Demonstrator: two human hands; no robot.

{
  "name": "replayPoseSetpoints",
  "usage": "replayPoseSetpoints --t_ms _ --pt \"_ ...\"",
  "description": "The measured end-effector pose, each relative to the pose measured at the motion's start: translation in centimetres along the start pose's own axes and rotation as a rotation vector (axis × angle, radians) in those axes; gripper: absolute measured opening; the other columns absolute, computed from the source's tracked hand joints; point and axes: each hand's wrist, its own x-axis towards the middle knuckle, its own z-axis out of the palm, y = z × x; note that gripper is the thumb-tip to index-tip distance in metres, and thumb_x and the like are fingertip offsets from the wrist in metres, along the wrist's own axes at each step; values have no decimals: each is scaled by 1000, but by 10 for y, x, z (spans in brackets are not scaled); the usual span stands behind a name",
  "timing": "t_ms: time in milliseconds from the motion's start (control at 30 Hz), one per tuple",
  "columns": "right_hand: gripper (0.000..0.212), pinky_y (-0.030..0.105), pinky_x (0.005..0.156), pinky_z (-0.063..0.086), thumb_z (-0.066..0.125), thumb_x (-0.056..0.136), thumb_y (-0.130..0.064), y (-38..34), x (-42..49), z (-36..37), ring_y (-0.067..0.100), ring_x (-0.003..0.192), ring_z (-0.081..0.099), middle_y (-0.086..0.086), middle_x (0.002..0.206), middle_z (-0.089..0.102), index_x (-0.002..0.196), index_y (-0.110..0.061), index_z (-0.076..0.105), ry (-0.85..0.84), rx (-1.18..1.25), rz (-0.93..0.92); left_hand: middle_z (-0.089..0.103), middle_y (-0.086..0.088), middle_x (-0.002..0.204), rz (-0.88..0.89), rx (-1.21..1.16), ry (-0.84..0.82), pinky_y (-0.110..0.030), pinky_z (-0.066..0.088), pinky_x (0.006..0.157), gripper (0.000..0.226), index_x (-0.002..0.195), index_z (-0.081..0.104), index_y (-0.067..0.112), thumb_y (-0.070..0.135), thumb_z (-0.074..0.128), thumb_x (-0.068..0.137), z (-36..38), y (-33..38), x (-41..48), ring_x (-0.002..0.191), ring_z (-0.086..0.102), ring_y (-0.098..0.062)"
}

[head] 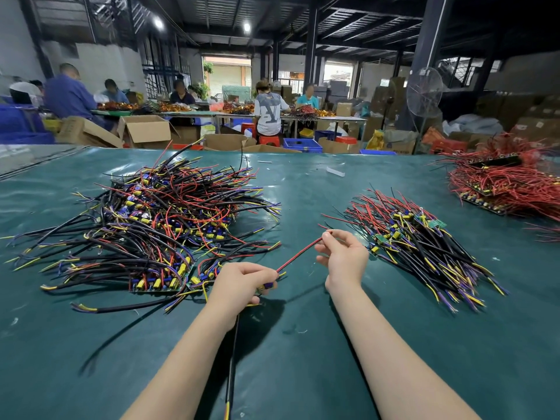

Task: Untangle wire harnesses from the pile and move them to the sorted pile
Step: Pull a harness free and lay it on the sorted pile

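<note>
Dim warehouse, dark ceiling beams [348, 22], standing fan [424, 92]

Table [303, 374]: dark green sheet cover, wrinkled. 3 heaps on it. Tangled pile [157, 219], left: black, red, yellow, blue wires with small boards. Sorted pile [418, 241], right: wires roughly aligned. Red-wire pile [509, 183], far right. White scrap [335, 171] near far edge.

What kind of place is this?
Probably an electronics assembly workshop: a tangled pile of wire harnesses on a green-covered table, more workers seated at benches behind, and cardboard boxes around.
</note>
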Motion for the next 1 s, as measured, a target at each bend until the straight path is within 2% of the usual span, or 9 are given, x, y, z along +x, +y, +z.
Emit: replayPoseSetpoints --t_ms 67,167,333,433,500,667,767,900,1000 --pt "23 13 34 38 54 87 5 -1 0 0 0 35 52 7 63 55 71 -11 54 -12 1 -5 63 6 51 -11 -16 28 -13 37 41 21 61 69 14 7 65 79 3 1 -1 42 51 -1" --pt "24 13 32 36 50 90 3 -1 -1 2 4 32 49 8 59 53 71 -12 49 -45 40 -5 59 3 46 -13 -121 116 -15 41 41 28 52 67 12 -1 64 77 7 2 -2 40 48 -6" --pt "23 16 33 38 48 93 -3 -1 -2 3 8 33 49 4 53 56 72 -13 46 -135 -4 -16 61 0 59 -2 -225 220 -14 40 37 26 56 64 12 4 64 80 3 3 -1 57 54 -14" --pt "24 16 34 40 49 93 -4 -1 1 -1 6 35 50 9 60 54 71 -13 47 -101 18 9 64 7 55 -6 -285 129 -12 40 39 19 64 67 14 13 66 83 0 3 0 56 57 -9" --pt "24 16 35 42 50 92 -4 -1 2 -4 5 36 51 8 62 53 70 -13 48 -81 33 34 66 5 58 -20 -331 42 -13 42 40 17 66 69 15 15 65 83 -5 1 1 57 58 -8" --pt "26 18 37 46 49 92 0 -1 4 -6 6 37 54 6 56 52 69 -12 48 -68 121 97 63 -2 59 1 -303 -65 -16 49 51 13 76 71 7 -5 66 77 -11 -6 6 51 54 -9" --pt "24 19 40 49 50 91 2 -1 4 -6 7 38 54 5 53 53 70 -10 51 -73 160 97 63 -1 53 22 -354 68 -15 50 48 20 64 70 8 -6 65 78 -7 -7 8 46 56 -6" --pt "22 18 41 50 50 90 4 -7 3 -5 7 37 56 1 44 57 72 -7 52 -134 261 144 63 2 48 9 -426 224 -14 50 47 16 67 66 5 -6 66 78 -3 -6 10 44 57 -5" --pt "22 15 39 48 48 90 4 -12 3 -4 5 37 56 0 42 58 71 -7 52 -162 373 219 63 1 49 -11 -446 231 -14 51 48 15 67 65 4 -7 66 77 -2 -3 8 45 58 -7"
